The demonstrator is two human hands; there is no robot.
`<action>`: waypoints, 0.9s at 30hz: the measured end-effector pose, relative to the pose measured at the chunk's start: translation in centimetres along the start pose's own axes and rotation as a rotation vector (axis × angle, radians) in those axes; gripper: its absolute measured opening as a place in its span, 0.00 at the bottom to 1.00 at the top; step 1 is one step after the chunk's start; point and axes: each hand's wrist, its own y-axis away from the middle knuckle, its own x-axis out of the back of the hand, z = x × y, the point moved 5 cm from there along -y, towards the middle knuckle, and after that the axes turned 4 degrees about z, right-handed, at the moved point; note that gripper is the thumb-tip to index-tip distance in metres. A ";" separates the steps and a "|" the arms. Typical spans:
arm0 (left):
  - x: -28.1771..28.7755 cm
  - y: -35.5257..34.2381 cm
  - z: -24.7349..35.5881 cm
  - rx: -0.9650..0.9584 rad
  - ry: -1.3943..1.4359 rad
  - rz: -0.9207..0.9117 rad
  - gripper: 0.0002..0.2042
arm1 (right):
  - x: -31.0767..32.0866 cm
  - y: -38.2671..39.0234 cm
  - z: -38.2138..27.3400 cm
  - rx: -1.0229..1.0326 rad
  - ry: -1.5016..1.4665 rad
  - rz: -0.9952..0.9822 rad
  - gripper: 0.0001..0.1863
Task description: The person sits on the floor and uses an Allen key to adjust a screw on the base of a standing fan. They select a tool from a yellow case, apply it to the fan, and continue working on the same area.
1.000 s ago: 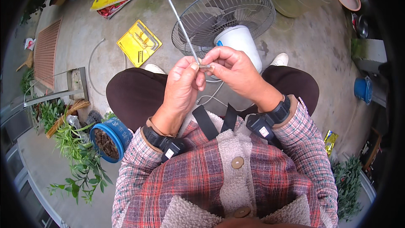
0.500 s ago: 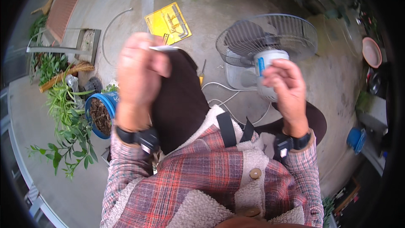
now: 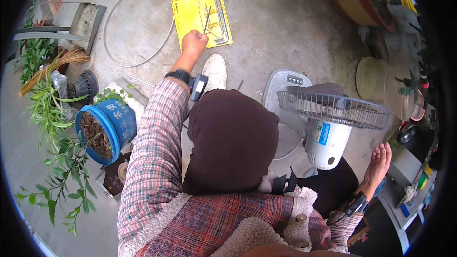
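Observation:
My left hand (image 3: 194, 45) reaches forward to the near edge of an open yellow hex key case (image 3: 188, 16) on the floor. Its fingers are closed on a thin dark hex key (image 3: 208, 19), which points up over the case. Larger silver hex keys (image 3: 220, 18) lie along the case's right side. Out to the right, my right hand (image 3: 378, 163) hangs open and holds nothing, its fingers stretched. Nearest to it is a white electric fan (image 3: 328, 145) with a wire grille (image 3: 335, 109), tilted beside my knee. The fan's grey base (image 3: 281, 83) has several buttons.
At the left stand a blue bucket (image 3: 116, 121) of soil and leafy plants (image 3: 71, 162). A curved hose-like line (image 3: 107, 33) lies on the concrete. My white shoe (image 3: 215, 70) is just below the case. A big clay pot (image 3: 354, 0) stands far right.
My left hand has gone from above my lap forward and down to the yellow case. My right hand has moved right and down, away from the fan. The view has shifted.

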 end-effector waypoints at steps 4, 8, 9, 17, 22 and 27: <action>-3.6 -3.2 1.1 0.003 -0.228 0.036 0.13 | -0.8 -2.6 3.0 -0.114 -0.091 -0.065 0.16; -5.5 -4.8 2.1 -0.061 -0.371 0.132 0.12 | -2.3 -4.8 4.9 -0.125 -0.096 -0.140 0.15; -6.0 -5.0 2.1 -0.059 -0.398 0.120 0.12 | -2.7 -5.2 5.0 -0.126 -0.113 -0.145 0.15; -9.0 -4.4 1.5 -0.246 -0.534 0.071 0.10 | -4.4 -4.8 4.4 -0.147 -0.151 -0.238 0.16; -11.3 -4.8 1.7 -0.374 -0.640 0.030 0.07 | -4.5 -4.8 4.7 -0.170 -0.173 -0.238 0.16; -12.5 -5.0 1.3 -0.382 -0.649 0.001 0.09 | -5.1 -5.1 4.8 -0.181 -0.170 -0.243 0.16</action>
